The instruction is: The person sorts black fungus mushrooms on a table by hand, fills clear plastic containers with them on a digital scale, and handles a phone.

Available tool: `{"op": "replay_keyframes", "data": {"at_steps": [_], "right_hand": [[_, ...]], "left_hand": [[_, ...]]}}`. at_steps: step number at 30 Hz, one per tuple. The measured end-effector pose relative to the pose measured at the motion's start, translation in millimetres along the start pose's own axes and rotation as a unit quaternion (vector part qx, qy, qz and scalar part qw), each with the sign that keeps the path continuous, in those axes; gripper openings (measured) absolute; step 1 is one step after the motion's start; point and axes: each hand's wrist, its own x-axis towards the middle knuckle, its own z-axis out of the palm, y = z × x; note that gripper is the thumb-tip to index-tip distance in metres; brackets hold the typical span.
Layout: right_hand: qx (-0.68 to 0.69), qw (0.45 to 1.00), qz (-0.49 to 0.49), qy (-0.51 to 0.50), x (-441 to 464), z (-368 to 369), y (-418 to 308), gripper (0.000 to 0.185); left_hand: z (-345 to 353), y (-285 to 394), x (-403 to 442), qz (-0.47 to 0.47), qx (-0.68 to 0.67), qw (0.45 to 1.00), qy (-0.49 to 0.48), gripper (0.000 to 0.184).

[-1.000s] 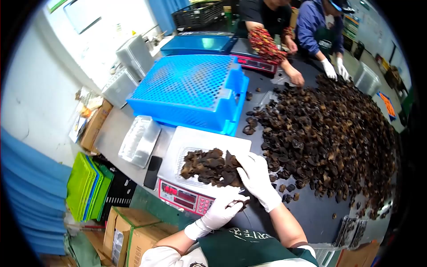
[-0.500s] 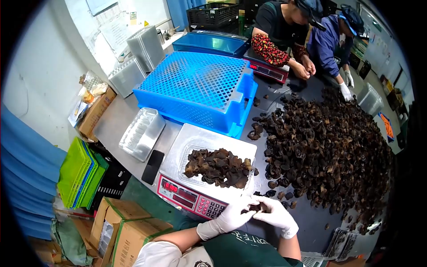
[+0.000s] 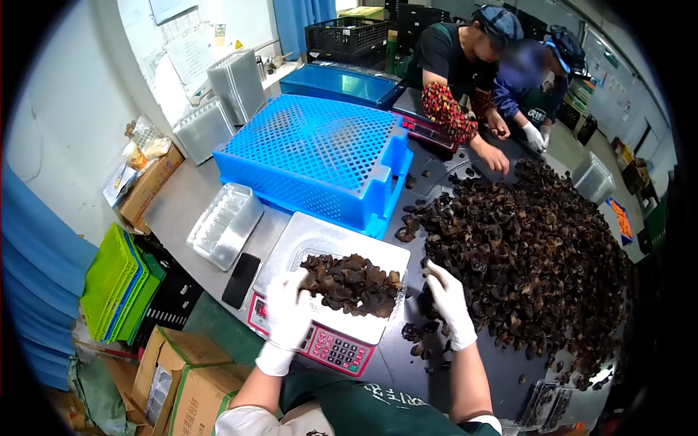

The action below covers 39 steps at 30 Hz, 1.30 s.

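Dark brown wood ear mushrooms (image 3: pixel 352 285) fill a clear plastic tray (image 3: pixel 299 253) on a red and white scale (image 3: pixel 342 350). My gloved left hand (image 3: pixel 289 311) is at the tray's near left side, over the scale's display, with its fingers stretched out at the edge of the mushrooms. Whether the fingertips touch the tray I cannot tell. To the right of the scale, my gloved right hand (image 3: pixel 451 304) reaches toward the near left edge of a large mushroom pile (image 3: pixel 531 254). Its fingers are extended, and nothing shows in them.
A blue perforated crate (image 3: pixel 313 145) stands upside down behind the scale. Left of the scale lie a phone (image 3: pixel 241 280) and a stack of clear trays (image 3: pixel 225 227). Across the table two co-workers handle mushrooms, one with a patterned sleeve (image 3: pixel 447 112).
My hands were together in front of the scale, around a small dark piece. They have moved apart, left to the tray's side and right to the pile. The piece no longer shows.
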Motion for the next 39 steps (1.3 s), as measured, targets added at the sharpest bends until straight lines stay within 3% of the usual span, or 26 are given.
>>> {"op": "replay_keyframes", "data": {"at_steps": [3, 4, 5, 7, 9, 11, 12, 13, 16, 20, 24, 39], "right_hand": [[-0.04, 0.999, -0.002, -0.013, 35.7, 26.9, -3.2, 0.043], [0.016, 0.999, 0.021, -0.042, 46.4, 35.4, 3.3, 0.047], [0.154, 0.987, 0.041, -0.035, 53.8, 46.6, 4.4, 0.048], [0.265, 0.96, 0.066, -0.055, 51.6, 44.8, -4.0, 0.049], [0.245, 0.967, 0.073, -0.01, 38.5, 44.1, -14.0, 0.048], [0.242, 0.965, 0.092, -0.041, 26.2, 42.0, 5.0, 0.048], [0.171, 0.973, 0.134, -0.084, 11.3, 30.6, 1.3, 0.047], [0.166, 0.977, 0.107, -0.081, -2.4, 33.4, 11.7, 0.047], [0.178, 0.957, 0.16, -0.164, -42.1, 25.4, -14.1, 0.045], [0.181, 0.955, 0.194, -0.13, -71.3, 19.2, -21.3, 0.048], [0.131, 0.966, 0.2, -0.096, -82.2, 12.4, -15.4, 0.057], [0.131, 0.973, 0.177, -0.067, -87.8, 10.0, -26.3, 0.059]], "left_hand": [[2.8, -44.2, -3.9, 0.0, 0.128, 0.992, 0.024, 0.048], [15.1, -67.6, -15.5, -0.035, 0.102, 0.994, -0.007, 0.047], [11.1, -63.2, -15.6, -0.144, 0.016, 0.985, -0.089, 0.043], [18.1, -70.8, -20.6, -0.169, -0.08, 0.979, -0.083, 0.036], [13.2, -68.6, -15.7, -0.216, -0.1, 0.968, -0.08, 0.028], [11.0, -73.8, -16.4, -0.218, -0.142, 0.96, -0.102, 0.024], [12.0, -77.6, -17.4, -0.22, -0.143, 0.958, -0.115, 0.021], [13.4, -80.4, -19.1, -0.225, -0.142, 0.957, -0.115, 0.021], [17.9, -89.7, -25.3, -0.224, -0.261, 0.924, -0.17, 0.015], [-1.0, -61.1, -22.9, -0.286, -0.432, 0.826, -0.222, 0.018], [-1.4, -62.6, -31.5, -0.275, -0.418, 0.827, -0.255, 0.02], [-9.7, -49.8, -28.2, -0.274, -0.447, 0.817, -0.24, 0.019]]}}
